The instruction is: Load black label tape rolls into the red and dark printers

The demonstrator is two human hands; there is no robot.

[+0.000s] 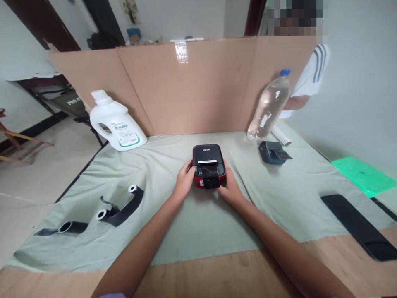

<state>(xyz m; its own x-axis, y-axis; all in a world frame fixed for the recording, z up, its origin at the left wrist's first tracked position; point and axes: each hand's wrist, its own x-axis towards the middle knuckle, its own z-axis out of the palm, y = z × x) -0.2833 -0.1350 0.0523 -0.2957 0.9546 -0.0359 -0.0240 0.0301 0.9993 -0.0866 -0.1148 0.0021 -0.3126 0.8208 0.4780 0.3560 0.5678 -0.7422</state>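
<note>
A small black and red label printer (pixel 208 154) sits on the green cloth in the middle of the table. From its front slot hangs a short black ribbon strip (pixel 211 178). My left hand (pixel 185 179) grips the printer's left side, fingers closed against the casing. On the opposite side my right hand (pixel 231 186) holds the right edge, its fingertips partly hidden behind the casing. The printer's lid looks closed. Off to the left lie black ribbon rolls, one pair (pixel 120 209) joined by a strip and a single roll (pixel 72 227) with a loose tail.
A cardboard screen (pixel 192 91) stands behind, with a white jug (pixel 116 120) and a clear bottle (pixel 269 105) before it. A dark tape-dispenser-like device (pixel 273 153), a white tube (pixel 281 135) and a long black object (pixel 359 225) lie right. A person (pixel 313 74) is beyond.
</note>
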